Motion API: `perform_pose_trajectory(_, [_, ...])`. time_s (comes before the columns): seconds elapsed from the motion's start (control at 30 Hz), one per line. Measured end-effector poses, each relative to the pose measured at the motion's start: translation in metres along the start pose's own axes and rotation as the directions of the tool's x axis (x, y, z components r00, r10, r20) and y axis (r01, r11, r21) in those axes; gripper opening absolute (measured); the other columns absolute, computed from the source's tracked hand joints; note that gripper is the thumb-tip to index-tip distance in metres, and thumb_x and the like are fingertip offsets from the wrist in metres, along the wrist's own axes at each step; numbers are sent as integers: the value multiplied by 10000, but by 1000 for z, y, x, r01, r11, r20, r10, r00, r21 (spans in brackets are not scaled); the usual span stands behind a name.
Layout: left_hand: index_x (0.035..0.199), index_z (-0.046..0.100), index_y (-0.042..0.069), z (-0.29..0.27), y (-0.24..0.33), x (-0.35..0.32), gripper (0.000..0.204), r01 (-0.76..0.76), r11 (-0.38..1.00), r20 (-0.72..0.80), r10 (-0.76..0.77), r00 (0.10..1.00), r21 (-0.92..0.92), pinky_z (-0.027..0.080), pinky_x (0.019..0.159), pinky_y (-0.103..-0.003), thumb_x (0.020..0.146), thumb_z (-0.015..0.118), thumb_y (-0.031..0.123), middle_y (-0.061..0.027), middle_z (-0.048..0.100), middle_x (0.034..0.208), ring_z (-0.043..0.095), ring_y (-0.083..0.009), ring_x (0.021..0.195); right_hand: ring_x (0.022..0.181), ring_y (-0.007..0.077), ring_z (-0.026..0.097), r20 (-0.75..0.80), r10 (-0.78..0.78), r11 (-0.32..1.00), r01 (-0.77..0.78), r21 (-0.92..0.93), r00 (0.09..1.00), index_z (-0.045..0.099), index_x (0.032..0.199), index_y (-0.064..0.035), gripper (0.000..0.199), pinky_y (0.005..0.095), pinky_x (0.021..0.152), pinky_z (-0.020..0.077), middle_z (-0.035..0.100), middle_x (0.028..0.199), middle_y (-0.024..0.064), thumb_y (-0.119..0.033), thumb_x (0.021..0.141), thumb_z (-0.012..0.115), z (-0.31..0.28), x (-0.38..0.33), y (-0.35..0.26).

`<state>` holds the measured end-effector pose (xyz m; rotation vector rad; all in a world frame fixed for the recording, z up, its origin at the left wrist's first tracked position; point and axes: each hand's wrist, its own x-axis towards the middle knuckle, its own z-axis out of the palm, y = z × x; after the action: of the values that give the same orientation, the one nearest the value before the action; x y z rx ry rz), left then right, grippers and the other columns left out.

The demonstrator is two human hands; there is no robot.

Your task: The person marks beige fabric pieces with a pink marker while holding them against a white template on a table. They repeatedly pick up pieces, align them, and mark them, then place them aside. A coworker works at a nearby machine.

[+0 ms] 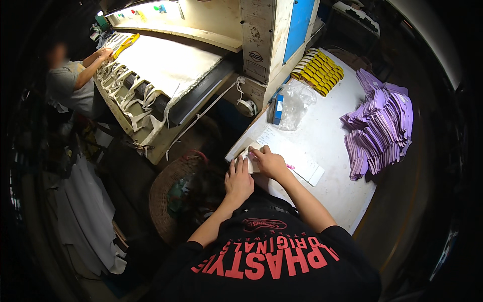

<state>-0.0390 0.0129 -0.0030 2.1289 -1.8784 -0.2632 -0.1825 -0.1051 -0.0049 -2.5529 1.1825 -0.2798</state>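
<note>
Left hand (pixel 238 179): flat, fingers spread, pressing a small white piece (pixel 251 164) at the desk (pixel 322 136) corner.
Right hand (pixel 269 162): curled over it, grip hidden.
Risk: piece could slip off the near edge.

Worktop (pixel 322 136): white. Stack of cut pieces (pixel 380 128): lilac purple. Row of curved pieces (pixel 319 70): yellow with white edges. Small box (pixel 277 108): blue. Bag (pixel 297 100): clear. Panel (pixel 299 22) on machine: blue. Wearer's shirt (pixel 271 261): black, red lettering.
</note>
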Motion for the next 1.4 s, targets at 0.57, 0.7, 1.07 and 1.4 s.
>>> perform_pose_trajectory(0.57, [1576, 392, 63, -1, -20, 14, 750, 79, 950, 57, -65, 996, -302, 548, 987, -492, 868, 634, 126, -112, 379, 1665, 583, -432, 1181, 721, 419, 700, 42, 32, 999, -33, 10, 999, 493, 1549, -272, 567, 503, 625, 589, 633, 1070, 214, -351, 1000, 609, -2, 7, -9])
perform_pose_trajectory(0.7, [1501, 481, 43, 34, -49, 33, 525, 200, 633, 53, -244, 968, -748, 504, 1046, -461, 1041, 580, 276, -253, 632, 1394, 631, -414, 1255, 725, 440, 690, 15, 11, 998, -12, 66, 1000, 486, 1548, -257, 581, 515, 637, 584, 628, 1064, 222, -310, 987, 626, 1, 5, -4])
perform_pose_trajectory(1.07, [1302, 626, 5, 65, -58, 48, 461, 389, 523, 164, -424, 890, -758, 526, 956, -444, 1041, 619, 385, -253, 716, 1186, 694, -362, 1102, 777, 446, 690, 58, 33, 980, -44, 196, 998, 440, 1565, -316, 696, 530, 657, 590, 622, 1078, 215, -264, 912, 676, 11, 7, 6])
perform_pose_trajectory(1.4, [1308, 593, -3, 78, -70, 49, 469, 369, 524, 160, -401, 902, -767, 496, 994, -450, 1059, 580, 394, -271, 673, 1241, 651, -382, 1153, 835, 455, 694, 36, 70, 959, -77, 272, 997, 477, 1518, -297, 650, 538, 717, 591, 625, 1110, 211, -229, 899, 664, 12, 5, 2])
